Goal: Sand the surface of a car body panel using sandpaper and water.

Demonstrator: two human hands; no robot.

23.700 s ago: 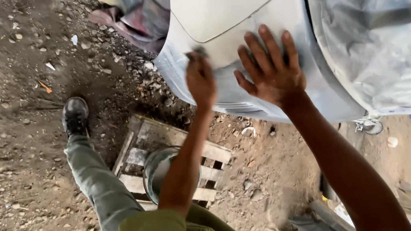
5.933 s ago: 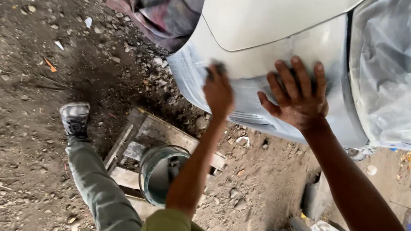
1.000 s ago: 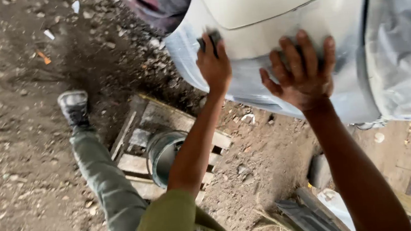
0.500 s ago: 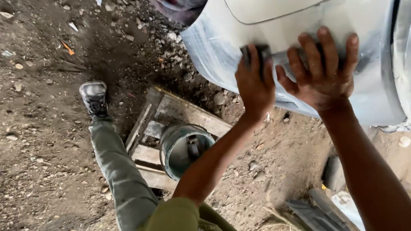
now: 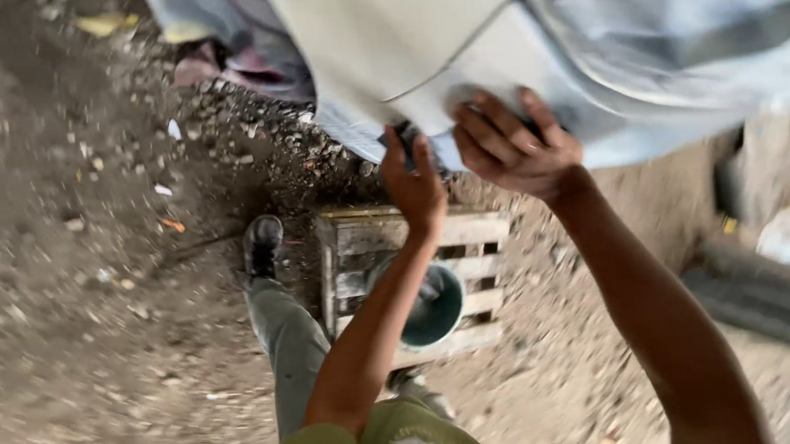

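here, left hand gripping a small dark pad at car panel lower edge, right hand spread flat beside

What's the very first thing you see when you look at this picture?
Two bare hands pressed on a pale car body panel at the top: the left hand and the right hand near its lower edge. Below them, a round bucket sits on a wooden pallet on the gravelly dirt ground.

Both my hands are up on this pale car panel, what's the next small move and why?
Probably slide the left hand a little along the pale car panel. It presses something small and dark on the lower edge, while the right hand braces the panel beside it, fingers spread. What it presses is too blurred to tell.
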